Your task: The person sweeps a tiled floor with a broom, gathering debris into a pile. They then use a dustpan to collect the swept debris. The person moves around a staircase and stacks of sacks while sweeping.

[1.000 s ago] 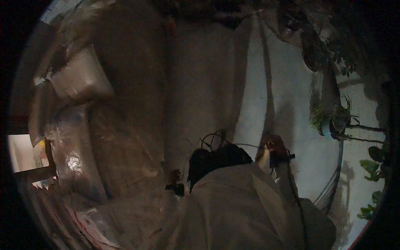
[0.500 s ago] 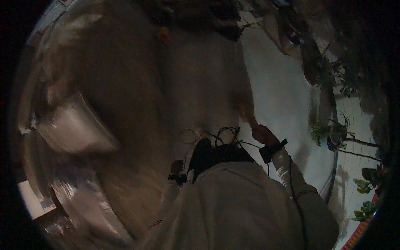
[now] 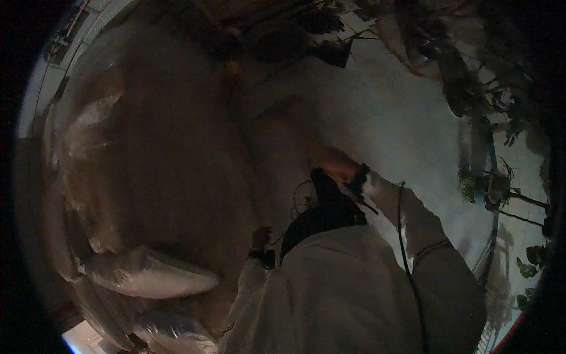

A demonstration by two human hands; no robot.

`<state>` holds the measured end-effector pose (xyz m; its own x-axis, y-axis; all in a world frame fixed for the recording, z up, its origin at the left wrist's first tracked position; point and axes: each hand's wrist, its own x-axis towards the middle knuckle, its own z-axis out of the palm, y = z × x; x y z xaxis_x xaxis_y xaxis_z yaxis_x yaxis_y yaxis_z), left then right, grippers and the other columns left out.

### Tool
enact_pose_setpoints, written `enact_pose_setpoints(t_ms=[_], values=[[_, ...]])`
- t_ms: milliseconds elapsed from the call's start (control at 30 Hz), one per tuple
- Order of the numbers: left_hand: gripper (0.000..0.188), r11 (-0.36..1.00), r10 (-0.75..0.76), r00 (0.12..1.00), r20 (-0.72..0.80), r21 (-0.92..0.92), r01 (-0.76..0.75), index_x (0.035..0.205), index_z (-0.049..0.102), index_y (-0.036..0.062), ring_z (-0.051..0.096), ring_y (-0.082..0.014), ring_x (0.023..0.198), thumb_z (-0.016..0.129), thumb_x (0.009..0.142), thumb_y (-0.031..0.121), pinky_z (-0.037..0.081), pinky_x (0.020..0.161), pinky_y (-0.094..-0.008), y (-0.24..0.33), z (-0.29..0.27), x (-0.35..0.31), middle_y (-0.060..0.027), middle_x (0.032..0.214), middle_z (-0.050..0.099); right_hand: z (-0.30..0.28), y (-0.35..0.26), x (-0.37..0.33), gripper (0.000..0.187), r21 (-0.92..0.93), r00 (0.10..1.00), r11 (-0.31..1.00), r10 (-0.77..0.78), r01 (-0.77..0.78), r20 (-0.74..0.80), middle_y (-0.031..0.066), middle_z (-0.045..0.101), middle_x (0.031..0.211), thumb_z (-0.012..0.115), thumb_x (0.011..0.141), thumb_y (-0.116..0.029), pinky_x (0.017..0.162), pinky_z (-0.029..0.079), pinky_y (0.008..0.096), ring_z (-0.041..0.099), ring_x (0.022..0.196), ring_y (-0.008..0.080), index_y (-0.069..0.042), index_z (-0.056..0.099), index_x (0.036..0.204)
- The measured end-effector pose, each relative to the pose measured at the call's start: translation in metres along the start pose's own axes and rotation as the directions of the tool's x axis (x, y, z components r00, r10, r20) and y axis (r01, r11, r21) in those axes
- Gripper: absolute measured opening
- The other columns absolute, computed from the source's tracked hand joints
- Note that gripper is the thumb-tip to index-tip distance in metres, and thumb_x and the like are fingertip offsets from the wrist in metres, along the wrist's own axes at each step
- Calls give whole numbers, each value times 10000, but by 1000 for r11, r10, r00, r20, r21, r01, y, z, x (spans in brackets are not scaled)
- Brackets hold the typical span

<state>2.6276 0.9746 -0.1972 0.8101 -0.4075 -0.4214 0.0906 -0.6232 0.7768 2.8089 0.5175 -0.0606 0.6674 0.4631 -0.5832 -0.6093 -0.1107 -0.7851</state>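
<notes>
The picture is dim and smeared by motion. My right hand (image 3: 339, 164), with a dark band at its wrist, is closed in front of my body. It grips a tan, brush-like tool (image 3: 286, 127) that blurs away to the upper left, so its exact kind is unclear. Low beside my body hangs my left hand (image 3: 262, 238), fingers loosely bent and apart, with nothing visible in it. It is nearest to a wide brown sofa-like surface (image 3: 171, 153) on the left. A pale cushion (image 3: 150, 274) with a plastic-like sheen lies on that surface.
Pale floor (image 3: 395, 124) stretches off to the right. Potted plants (image 3: 498, 186) stand along the right edge, with more leaves (image 3: 533, 256) lower down. Dark pots or baskets (image 3: 280, 41) are at the far end. A black cable (image 3: 407, 259) runs along my right sleeve.
My right hand has swung left and farther out with the tan tool. My view has turned, and the pale cushion appears lower. My left hand has hardly shifted.
</notes>
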Motion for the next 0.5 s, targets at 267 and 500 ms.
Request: enact_pose_setpoints(t_ms=[267, 500], values=[[309, 541, -641, 760, 103, -642, 543, 974, 608, 36, 505, -113, 510, 412, 886, 259, 410, 433, -266, 20, -130, 83, -72, 804, 610, -79, -55, 142, 223, -5, 988, 995, -101, 102, 120, 52, 552, 683, 573, 797, -277, 520, 435, 310, 530, 589, 151, -56, 574, 766], [383, 693, -641, 767, 29, -408, 595, 1044, 571, 62, 518, -156, 640, 422, 883, 375, 441, 502, -318, 100, -248, 190, -69, 888, 583, -75, -90, 222, 192, 75, 984, 982, -175, 173, 17, 55, 558, 709, 564, 798, -250, 534, 443, 312, 536, 606, 163, -60, 579, 780]])
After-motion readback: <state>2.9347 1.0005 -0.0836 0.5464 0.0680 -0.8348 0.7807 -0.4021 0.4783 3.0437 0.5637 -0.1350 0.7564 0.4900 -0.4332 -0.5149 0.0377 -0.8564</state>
